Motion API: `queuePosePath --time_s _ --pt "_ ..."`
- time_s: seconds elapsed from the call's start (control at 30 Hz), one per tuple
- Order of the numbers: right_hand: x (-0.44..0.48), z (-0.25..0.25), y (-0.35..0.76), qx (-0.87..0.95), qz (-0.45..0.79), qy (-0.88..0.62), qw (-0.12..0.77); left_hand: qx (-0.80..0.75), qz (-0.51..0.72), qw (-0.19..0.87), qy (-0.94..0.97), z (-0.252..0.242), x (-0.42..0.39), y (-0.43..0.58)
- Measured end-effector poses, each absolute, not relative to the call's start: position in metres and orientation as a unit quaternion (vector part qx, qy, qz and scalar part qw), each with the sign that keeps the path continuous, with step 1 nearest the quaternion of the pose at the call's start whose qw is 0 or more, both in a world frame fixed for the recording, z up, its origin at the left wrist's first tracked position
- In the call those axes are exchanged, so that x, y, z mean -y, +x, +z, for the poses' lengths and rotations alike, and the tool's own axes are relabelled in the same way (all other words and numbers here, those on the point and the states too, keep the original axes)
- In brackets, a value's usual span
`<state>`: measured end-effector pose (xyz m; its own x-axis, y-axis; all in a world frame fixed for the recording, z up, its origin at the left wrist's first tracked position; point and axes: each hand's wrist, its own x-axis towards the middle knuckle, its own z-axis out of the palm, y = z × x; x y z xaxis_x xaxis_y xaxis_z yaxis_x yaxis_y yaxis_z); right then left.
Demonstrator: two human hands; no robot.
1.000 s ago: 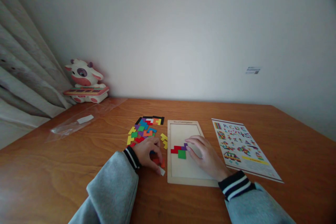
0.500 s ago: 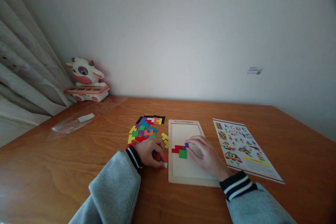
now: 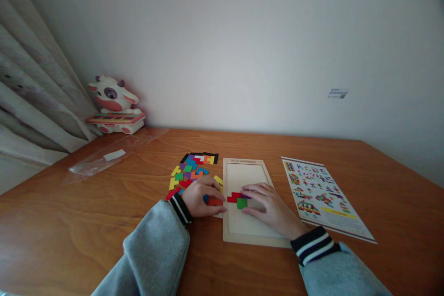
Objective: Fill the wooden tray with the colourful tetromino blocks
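A light wooden board with a raised rim lies flat on the table. On its left half sit a red piece, a green square and a purple piece partly under fingers. My right hand rests over the board, fingers apart around the purple and green pieces, gripping nothing visible. At the board's left edge is my left hand, thumb and fingers spread over an orange-red piece; whether it touches that piece is unclear. Colourful pieces lie in a pile beyond my left hand.
A printed pattern sheet lies right of the board. Clear plastic packaging is at the left, before a cow toy with a keyboard. A curtain hangs at the left; the wall stands behind the table.
My left hand has moved right to the board's edge, its fingers wider apart. My right hand has shifted slightly left, its fingers now over the purple piece and beside the green square.
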<state>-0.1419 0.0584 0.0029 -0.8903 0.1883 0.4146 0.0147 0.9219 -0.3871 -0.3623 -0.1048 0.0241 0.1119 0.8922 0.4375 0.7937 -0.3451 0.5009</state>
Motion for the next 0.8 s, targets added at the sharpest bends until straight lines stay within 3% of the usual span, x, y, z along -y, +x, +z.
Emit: queuePosePath --time_s 0.17,0.67,0.8 --pt "-0.057 0.004 -0.145 0.952 0.199 -0.051 0.227 -0.55 0.317 -0.007 0.773 0.023 0.099 -0.344" --pt "-0.057 0.005 -0.142 0.94 0.222 -0.06 0.252 -0.553 0.265 0.013 0.79 0.025 0.107 -0.36" --pt "-0.057 0.006 -0.14 0.935 0.226 -0.078 0.263 -0.54 0.268 0.074 0.795 0.025 0.114 -0.372"
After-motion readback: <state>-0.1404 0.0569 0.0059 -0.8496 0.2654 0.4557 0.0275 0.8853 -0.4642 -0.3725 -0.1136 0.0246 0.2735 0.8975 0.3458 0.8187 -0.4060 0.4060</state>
